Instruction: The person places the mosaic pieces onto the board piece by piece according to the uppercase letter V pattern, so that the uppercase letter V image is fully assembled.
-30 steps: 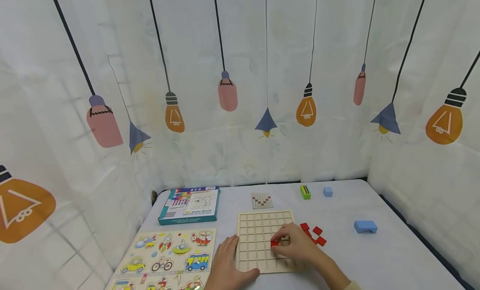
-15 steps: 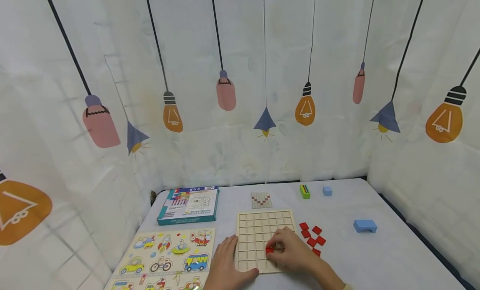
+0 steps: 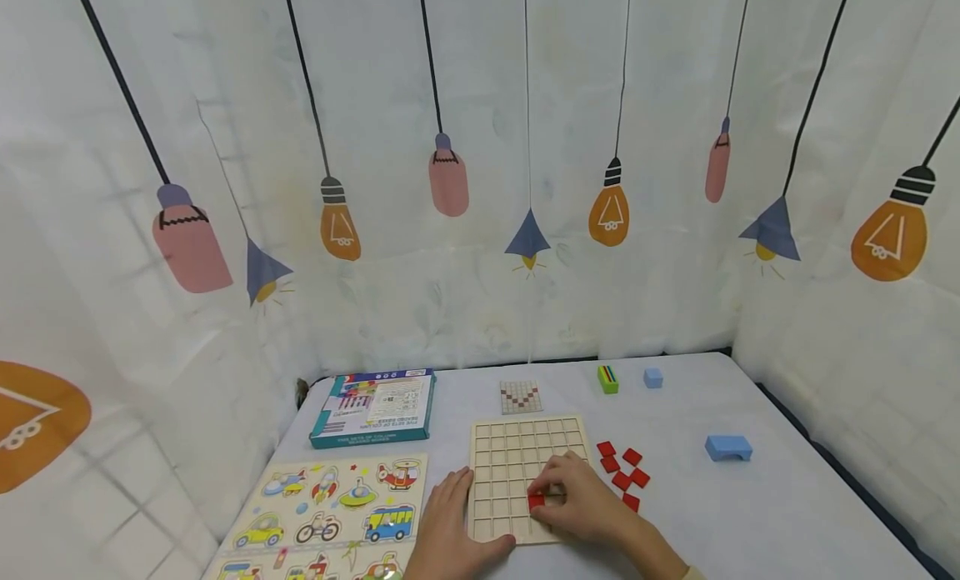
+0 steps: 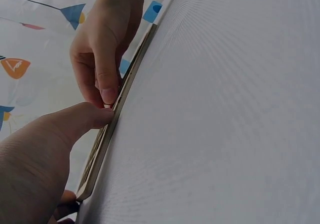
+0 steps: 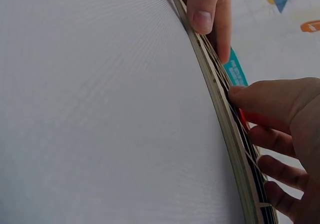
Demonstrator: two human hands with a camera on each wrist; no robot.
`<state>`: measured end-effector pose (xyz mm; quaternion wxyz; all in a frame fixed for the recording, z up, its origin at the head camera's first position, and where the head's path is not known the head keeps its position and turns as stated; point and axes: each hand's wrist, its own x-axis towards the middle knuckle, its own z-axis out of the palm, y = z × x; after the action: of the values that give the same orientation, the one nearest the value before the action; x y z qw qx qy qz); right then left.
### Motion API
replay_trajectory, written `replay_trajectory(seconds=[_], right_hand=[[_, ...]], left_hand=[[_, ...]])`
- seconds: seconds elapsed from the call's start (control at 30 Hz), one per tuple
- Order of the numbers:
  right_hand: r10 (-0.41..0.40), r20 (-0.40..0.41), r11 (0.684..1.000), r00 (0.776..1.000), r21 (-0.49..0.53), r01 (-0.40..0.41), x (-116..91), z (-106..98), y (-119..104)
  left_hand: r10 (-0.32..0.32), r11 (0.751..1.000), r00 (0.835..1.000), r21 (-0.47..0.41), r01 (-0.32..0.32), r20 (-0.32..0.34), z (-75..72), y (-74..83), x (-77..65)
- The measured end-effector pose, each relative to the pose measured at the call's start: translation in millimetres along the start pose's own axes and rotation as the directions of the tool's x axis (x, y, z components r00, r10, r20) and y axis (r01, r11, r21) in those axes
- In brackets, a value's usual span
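Observation:
A wooden grid board [image 3: 491, 482] with square cells lies flat on the white-covered table. In the head view my right hand [image 3: 581, 505] pinches a small red square tile [image 3: 536, 501] between thumb and fingers, low over cells near the board's front. The right wrist view shows a bit of the red tile [image 5: 243, 119] by the thumb, at the board's surface. My left hand [image 3: 448, 530] rests spread at the board's front left corner, fingers along the left side and thumb at the front edge. Several loose red tiles [image 3: 621, 481] lie right of the board.
Behind the board lies a small pattern card [image 3: 521, 397]. A puzzle board with vehicle pictures [image 3: 322, 517] and a teal-and-white box [image 3: 375, 409] are on the left. A green striped block [image 3: 608, 380], a blue cube [image 3: 653, 378] and a blue arch block [image 3: 728, 448] stand to the right.
My right hand has carried the red tile left and a little toward the board's front, then stayed nearly in place. My left hand stays at the corner.

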<state>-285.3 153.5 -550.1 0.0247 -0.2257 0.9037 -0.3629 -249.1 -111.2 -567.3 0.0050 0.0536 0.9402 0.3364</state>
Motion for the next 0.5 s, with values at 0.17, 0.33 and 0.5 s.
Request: replay_trajectory(seconds=[0.17, 0.33, 0.5], right_hand=[[0.002, 0.003, 1.0, 1.0, -0.019, -0.002, -0.4, -3.5, -1.8], [-0.008, -0.008, 1.0, 1.0, -0.009, 0.008, -2.4, -12.0, -5.8], [0.03, -0.034, 0.999, 0.999, 0.019, -0.029, -4.9, -19.4, -4.4]], left_hand=[[-0.007, 1.0, 1.0, 0.0, 0.007, -0.012, 1.1, -0.8, 0.0], [-0.002, 1.0, 1.0, 0.001, 0.002, -0.017, 1.3, -0.7, -0.2], [0.001, 1.0, 1.0, 0.0, -0.001, -0.012, 0.2, 0.5, -0.4]])
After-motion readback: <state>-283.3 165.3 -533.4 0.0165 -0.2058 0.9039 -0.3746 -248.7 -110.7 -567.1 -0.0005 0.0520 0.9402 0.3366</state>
